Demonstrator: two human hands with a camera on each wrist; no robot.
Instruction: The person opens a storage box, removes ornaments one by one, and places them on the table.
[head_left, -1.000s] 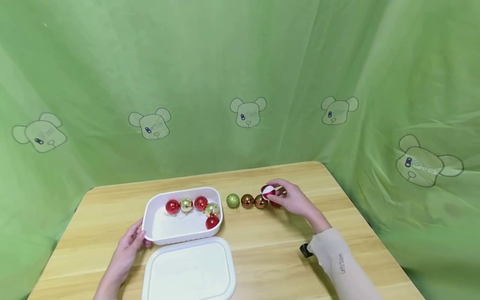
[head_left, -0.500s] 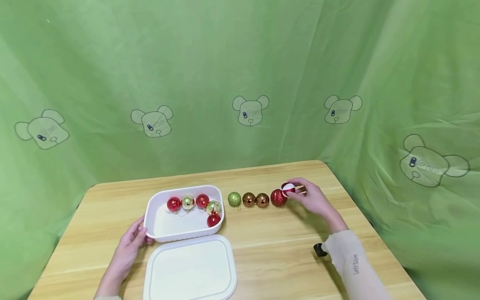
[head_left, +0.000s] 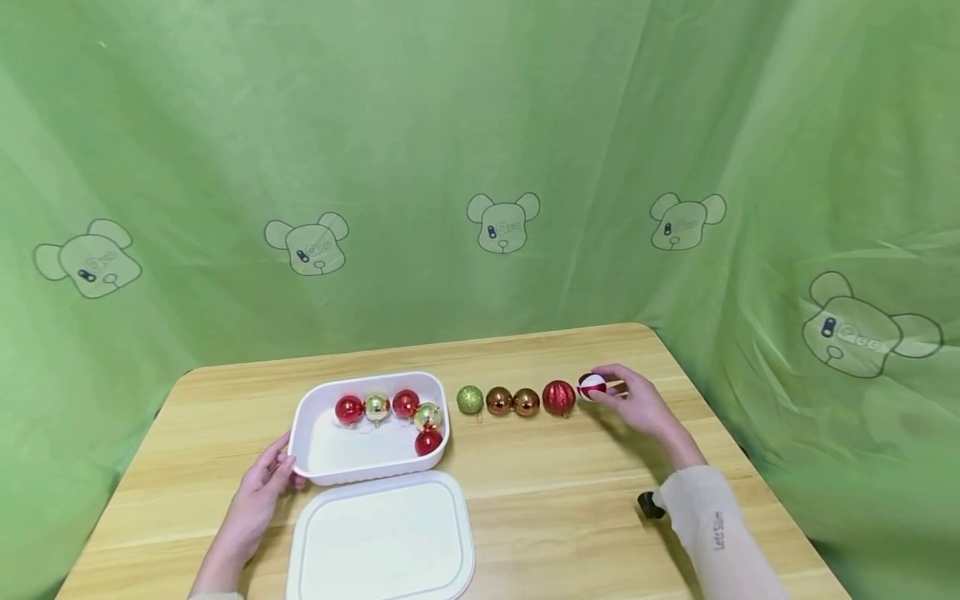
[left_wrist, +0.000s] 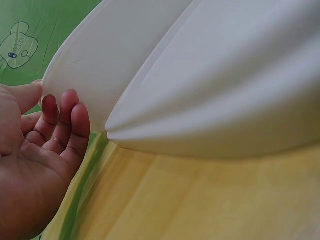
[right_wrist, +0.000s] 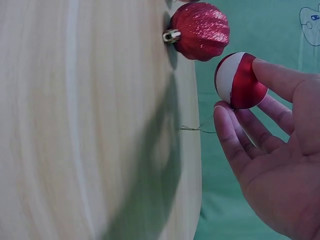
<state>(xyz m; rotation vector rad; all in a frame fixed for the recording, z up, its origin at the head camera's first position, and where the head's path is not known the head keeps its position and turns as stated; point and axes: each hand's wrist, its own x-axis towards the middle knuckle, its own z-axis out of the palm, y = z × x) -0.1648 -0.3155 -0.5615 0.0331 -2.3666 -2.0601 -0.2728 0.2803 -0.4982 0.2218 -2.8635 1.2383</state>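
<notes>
My right hand [head_left: 637, 402] pinches a red-and-white Christmas bauble [right_wrist: 241, 80] between thumb and fingers. Its thin hanging string [right_wrist: 190, 129] trails toward the table. Just left of it on the table is a ridged red glitter bauble [head_left: 558, 398], the right end of a row. My left hand [head_left: 258, 492] grips the near left corner of a white plastic box [head_left: 322, 477], thumb at the rim and fingers bent against the wall in the left wrist view. Inside the box, shiny red baubles [head_left: 406, 403] and gold ones [head_left: 377, 407] line the back and right sides.
The row continues leftward with two bronze baubles [head_left: 499, 401] and a green glitter one [head_left: 470, 400] beside the box. A white lid [head_left: 381, 542] lies flat in front of the box. A wooden table [head_left: 555, 517] backs onto a green curtain [head_left: 390, 158].
The right hand has carried the red-and-white bauble rightward, from over the bronze baubles to just past the ridged red one, and slightly lower. The left hand stays at the box corner.
</notes>
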